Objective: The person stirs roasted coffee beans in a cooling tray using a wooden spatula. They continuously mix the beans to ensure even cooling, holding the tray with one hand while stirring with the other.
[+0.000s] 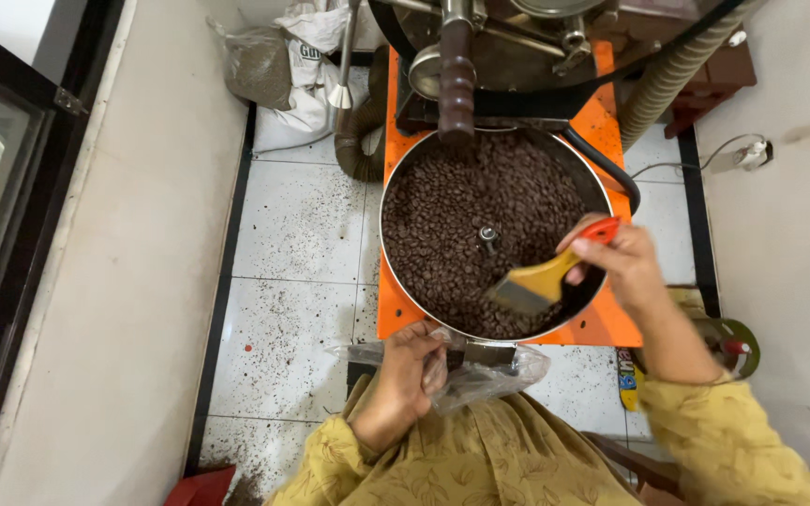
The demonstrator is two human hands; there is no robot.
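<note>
We see a round pan (pixel 403 169) full of beans (pixel 480 201), our right hand (pixel 622 262) gripping a brush (pixel 541 281) over its near-right rim, and our left hand (pixel 410 370) pinching a bag (pixel 489 375) at its near edge.

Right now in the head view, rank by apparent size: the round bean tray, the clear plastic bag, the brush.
1. Round bean tray, clearly largest.
2. Clear plastic bag, held by the left hand.
3. Brush, in the right hand, smallest.

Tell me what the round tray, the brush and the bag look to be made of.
Round tray: bare metal, likely steel; its thin rim shines silver.
Brush, in the right hand: yellow handle with red end, probably plastic or painted wood; bristles blurred.
Bag, held by the left hand: thin clear plastic, crinkled and glossy.
</note>
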